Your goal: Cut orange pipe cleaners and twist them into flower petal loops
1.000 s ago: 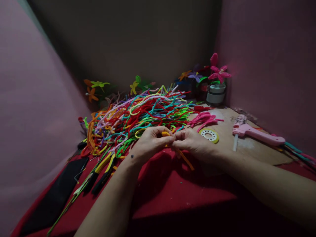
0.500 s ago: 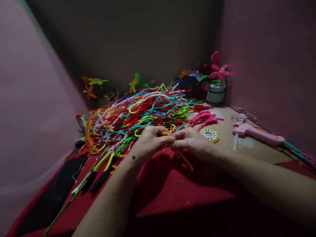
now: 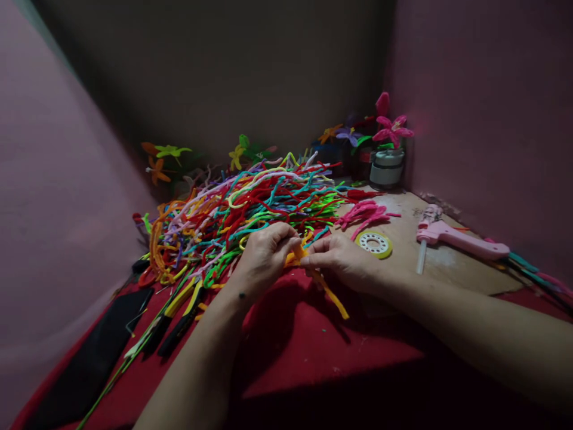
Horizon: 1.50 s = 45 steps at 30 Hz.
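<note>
Between my hands is an orange pipe cleaner (image 3: 332,294), bent, with one end hanging down to the right over the red cloth. My left hand (image 3: 267,251) is closed, pinching the upper part of it between thumb and fingers. My right hand (image 3: 336,258) pinches it just to the right, fingertips pressed together. Part of the orange piece is hidden behind the fingers. Right behind the hands lies a big heap of many-coloured pipe cleaners (image 3: 264,191).
Yellow-and-black pliers (image 3: 179,310), a black flat object (image 3: 94,358) and a green stem (image 3: 116,376) lie left. To the right are pink pipe cleaners (image 3: 367,214), a yellow-rimmed tape roll (image 3: 384,248) and a pink glue gun (image 3: 465,240) on a board (image 3: 447,275). Pipe-cleaner flowers (image 3: 393,128) stand behind.
My left hand has drawn slightly up and away from the right, so more of the orange pipe cleaner shows between them. The whole view has shifted a little.
</note>
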{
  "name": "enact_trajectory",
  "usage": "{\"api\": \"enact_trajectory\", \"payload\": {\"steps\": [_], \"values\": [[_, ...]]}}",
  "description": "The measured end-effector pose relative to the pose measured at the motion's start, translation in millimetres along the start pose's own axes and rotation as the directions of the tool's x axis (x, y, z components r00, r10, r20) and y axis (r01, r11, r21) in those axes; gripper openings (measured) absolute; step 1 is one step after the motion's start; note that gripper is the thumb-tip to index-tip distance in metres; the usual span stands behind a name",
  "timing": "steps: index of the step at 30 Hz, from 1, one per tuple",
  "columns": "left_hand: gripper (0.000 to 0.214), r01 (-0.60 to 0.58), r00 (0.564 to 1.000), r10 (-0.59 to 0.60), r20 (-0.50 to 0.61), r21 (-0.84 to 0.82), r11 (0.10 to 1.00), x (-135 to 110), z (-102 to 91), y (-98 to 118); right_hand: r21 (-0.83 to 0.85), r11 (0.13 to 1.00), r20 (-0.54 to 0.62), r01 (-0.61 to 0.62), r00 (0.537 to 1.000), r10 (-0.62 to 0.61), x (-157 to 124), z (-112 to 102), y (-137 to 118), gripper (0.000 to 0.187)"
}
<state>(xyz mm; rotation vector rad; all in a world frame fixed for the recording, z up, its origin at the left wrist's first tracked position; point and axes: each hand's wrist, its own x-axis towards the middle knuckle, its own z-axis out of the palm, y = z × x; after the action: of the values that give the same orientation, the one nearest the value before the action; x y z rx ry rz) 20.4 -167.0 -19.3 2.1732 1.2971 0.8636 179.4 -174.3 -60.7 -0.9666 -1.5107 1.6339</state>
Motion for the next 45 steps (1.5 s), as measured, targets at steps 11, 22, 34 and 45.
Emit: {"api": "enact_trajectory", "payload": {"steps": [11,22,34,45], "values": [[0.017,0.187,0.981,-0.165,0.104,-0.254,0.949,-0.5,7.4,-1.1,-0.12,0.991,-0.017,0.052,0.998,-0.054,-0.7,3.8,-0.6,0.022],[0.017,0.177,0.978,-0.18,-0.107,-0.032,0.984,-1.7,14.5,6.6,-0.173,0.967,-0.107,0.19,0.972,-0.21,-0.9,0.4,1.6,0.021],[0.02,0.136,0.989,-0.137,-0.06,-0.009,0.991,-3.3,15.8,4.9,-0.059,0.997,-0.094,0.043,0.994,-0.048,0.5,6.9,-0.4,0.026],[0.023,0.265,0.964,-0.256,0.071,-0.301,0.916,0.4,10.1,4.2,0.241,0.969,-0.132,0.054,0.991,-0.022,8.2,-5.4,6.2,0.021]]}}
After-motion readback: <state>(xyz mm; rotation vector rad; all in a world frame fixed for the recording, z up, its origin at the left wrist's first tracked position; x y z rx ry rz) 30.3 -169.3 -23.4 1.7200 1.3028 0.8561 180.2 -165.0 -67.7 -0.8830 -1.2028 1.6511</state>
